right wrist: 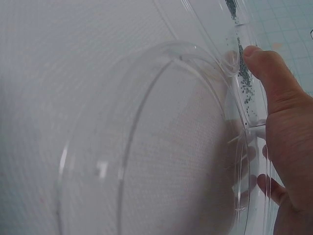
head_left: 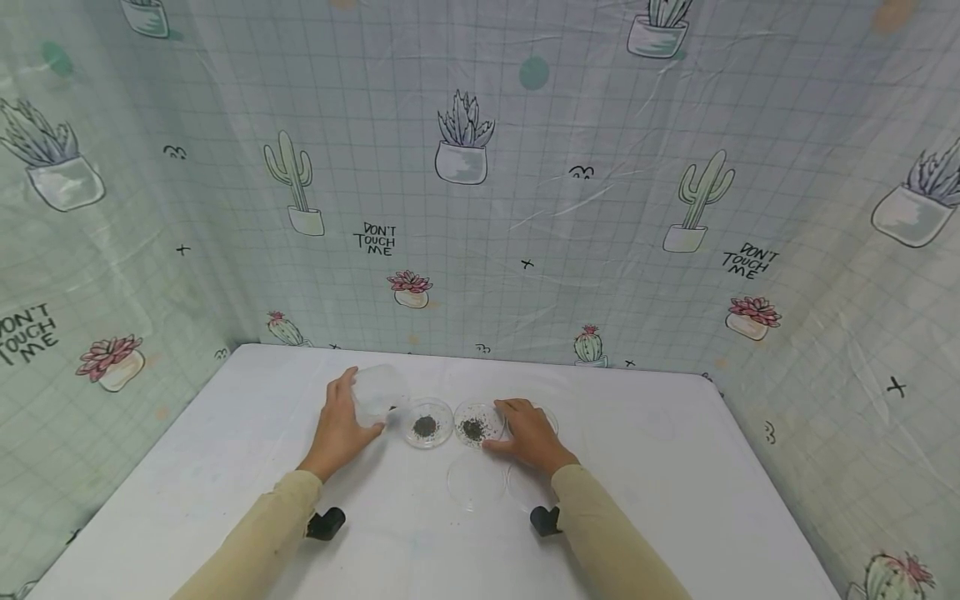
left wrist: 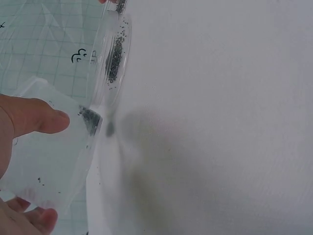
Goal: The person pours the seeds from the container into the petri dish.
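Observation:
My left hand (head_left: pixel 337 429) holds a small clear plastic bag (head_left: pixel 377 388) between thumb and fingers, tilted above the table. Dark granules (left wrist: pixel 91 121) sit in the bag's lower corner, and a few cling elsewhere inside. Just right of that corner lies a clear petri dish (head_left: pixel 442 414) with a pile of dark granules. Beside it, a second petri dish (head_left: pixel 468 411) has similar granules, more scattered. My right hand (head_left: pixel 531 435) grips this second dish at its right side, thumb at the near edge and fingers at the far edge. Beneath that hand a third clear dish (head_left: pixel 553 417) is partly hidden.
Two clear round pieces, perhaps lids or dishes, lie nearer me: one round piece (head_left: pixel 474 485) and another (head_left: pixel 521 487) partly behind the right wrist. The white table (head_left: pixel 652 467) meets a patterned curtain (head_left: pixel 517 317) at the back and sides.

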### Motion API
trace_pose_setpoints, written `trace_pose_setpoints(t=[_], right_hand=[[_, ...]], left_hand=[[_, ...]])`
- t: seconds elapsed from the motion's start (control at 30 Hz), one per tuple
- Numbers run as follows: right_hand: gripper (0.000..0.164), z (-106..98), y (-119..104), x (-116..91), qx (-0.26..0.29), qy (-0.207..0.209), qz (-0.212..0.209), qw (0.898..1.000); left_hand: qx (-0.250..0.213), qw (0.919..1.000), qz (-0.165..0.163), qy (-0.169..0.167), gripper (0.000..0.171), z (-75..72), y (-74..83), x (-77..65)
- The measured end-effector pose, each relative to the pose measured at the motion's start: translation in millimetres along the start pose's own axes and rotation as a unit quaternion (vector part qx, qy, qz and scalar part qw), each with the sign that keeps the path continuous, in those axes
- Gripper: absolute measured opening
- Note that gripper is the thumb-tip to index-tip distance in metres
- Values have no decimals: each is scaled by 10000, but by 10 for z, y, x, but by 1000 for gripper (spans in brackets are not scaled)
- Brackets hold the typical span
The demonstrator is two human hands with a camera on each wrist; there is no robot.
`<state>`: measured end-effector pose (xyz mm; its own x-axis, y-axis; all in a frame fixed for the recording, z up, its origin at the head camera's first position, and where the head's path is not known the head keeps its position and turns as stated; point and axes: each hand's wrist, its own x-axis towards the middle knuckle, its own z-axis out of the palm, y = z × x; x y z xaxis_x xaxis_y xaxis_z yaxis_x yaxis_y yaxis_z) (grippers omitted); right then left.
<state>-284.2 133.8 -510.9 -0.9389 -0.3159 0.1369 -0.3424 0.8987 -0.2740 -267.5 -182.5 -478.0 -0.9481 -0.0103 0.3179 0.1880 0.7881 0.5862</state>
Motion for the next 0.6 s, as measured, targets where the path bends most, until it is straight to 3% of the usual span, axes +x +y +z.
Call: trace_pose_setpoints(t=[0.6], right_hand=[[81, -1, -5, -9, 108, 72, -13, 9999]], left_hand=[[-340, 9963, -607, -501, 108, 17, -74, -17]])
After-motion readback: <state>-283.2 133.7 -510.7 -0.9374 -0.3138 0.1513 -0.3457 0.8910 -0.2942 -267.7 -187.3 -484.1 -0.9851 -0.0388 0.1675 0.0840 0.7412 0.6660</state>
